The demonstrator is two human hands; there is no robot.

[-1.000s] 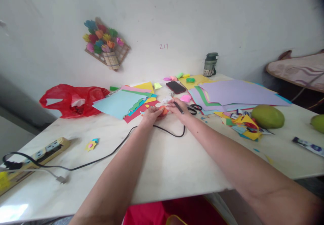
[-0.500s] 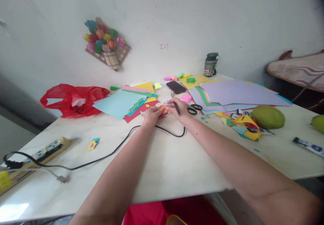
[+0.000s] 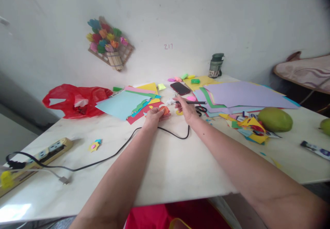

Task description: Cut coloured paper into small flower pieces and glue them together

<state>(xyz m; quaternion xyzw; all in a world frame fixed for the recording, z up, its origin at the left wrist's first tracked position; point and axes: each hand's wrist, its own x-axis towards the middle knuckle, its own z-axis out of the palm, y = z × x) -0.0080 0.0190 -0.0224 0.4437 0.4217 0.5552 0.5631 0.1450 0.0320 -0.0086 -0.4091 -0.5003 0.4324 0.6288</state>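
My left hand (image 3: 154,116) is closed on a small orange piece (image 3: 164,110), roundish in outline; its material is too small to make out. To its right, my right hand (image 3: 187,110) grips a slim black pen (image 3: 199,102), which lies level across the hand and points right. A white crumpled lump (image 3: 170,101) is just beyond the fingers. Beneath the right hand shows a bit of yellow (image 3: 178,112). Black-handled scissors (image 3: 201,109) lie right beside that hand, partly hidden by it. A red sheet (image 3: 136,115) with cut paper on it lies left of my left hand.
A black cable (image 3: 123,145) crosses the table from a power strip (image 3: 48,152). Coloured sheets (image 3: 242,93), paper scraps (image 3: 254,129) and a green mango (image 3: 274,119) are on the right. A phone (image 3: 180,88) and red plastic bag (image 3: 85,100) stand farther back.
My right hand has drawn slightly right, away from the orange piece. The pen has swung from slanting down to lying level. My left hand stays in place with the orange piece.
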